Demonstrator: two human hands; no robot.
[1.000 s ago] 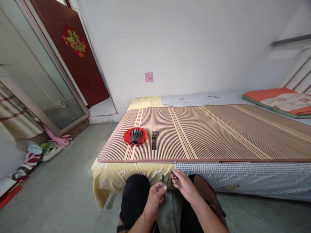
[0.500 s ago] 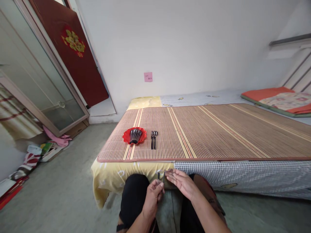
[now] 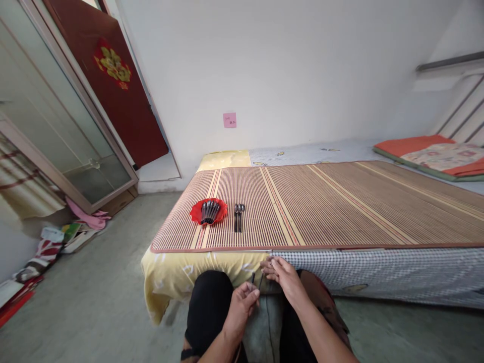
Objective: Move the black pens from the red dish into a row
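My left hand (image 3: 242, 302) is closed on two slim dark sticks (image 3: 261, 280) that poke up between its thumb and fingers, one thicker than the other. They look pen-like, but are too small to be sure. My right hand (image 3: 282, 275) is just to the right and slightly above, fingers loosely bent and apart, close to the thinner stick's tip. On the mat ahead, a red scalloped dish (image 3: 194, 214) holds several dark slim items with shiny ends (image 3: 210, 212). A few similar items (image 3: 238, 218) lie side by side right of the dish.
A striped bamboo mat (image 3: 295, 201) covers the bed. Its yellow and checked sheet (image 3: 321, 267) hangs over the front edge above my knees. Folded orange bedding (image 3: 423, 146) lies at the far right. A pink note (image 3: 229, 120) is on the wall. Shoes (image 3: 26, 272) are on the floor at left.
My left hand has shifted slightly right, and the sticks in it lean more to the right. My right hand has risen a little, its fingers more bent.
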